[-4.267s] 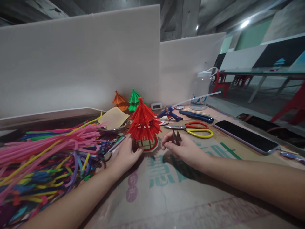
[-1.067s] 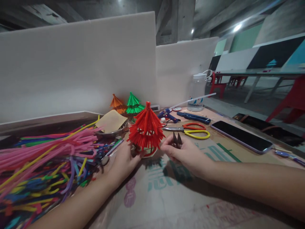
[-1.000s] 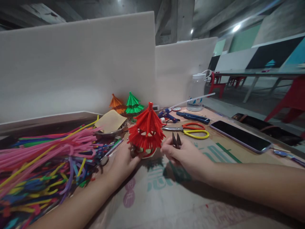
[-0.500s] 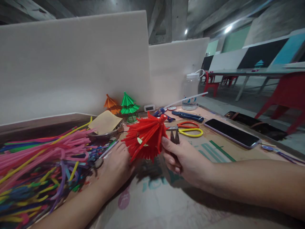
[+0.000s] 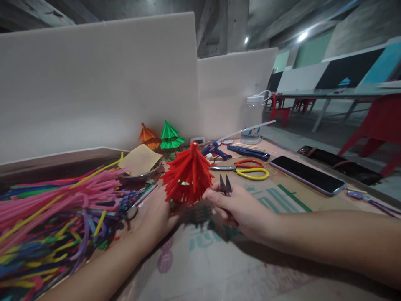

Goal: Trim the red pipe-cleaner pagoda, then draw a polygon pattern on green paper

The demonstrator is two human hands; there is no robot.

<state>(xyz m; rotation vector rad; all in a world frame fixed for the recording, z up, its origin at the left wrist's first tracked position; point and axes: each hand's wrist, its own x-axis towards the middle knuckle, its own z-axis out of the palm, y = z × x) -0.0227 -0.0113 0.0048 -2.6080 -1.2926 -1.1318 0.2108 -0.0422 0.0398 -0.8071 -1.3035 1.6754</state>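
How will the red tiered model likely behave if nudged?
The red tiered model is probably light, since its roof looks made of slim strips. Their free lower ends would likely bend if pressed. Pushed near its peaked top, it may tip, though the left hand under its edge could steady it.

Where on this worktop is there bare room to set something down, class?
The widest bare patch is the near cardboard, between left forearm and right forearm. A smaller one lies between scissors, phone and right forearm. Pipe cleaners crowd the left, the glue gun and blue tool the back, the red model the middle.
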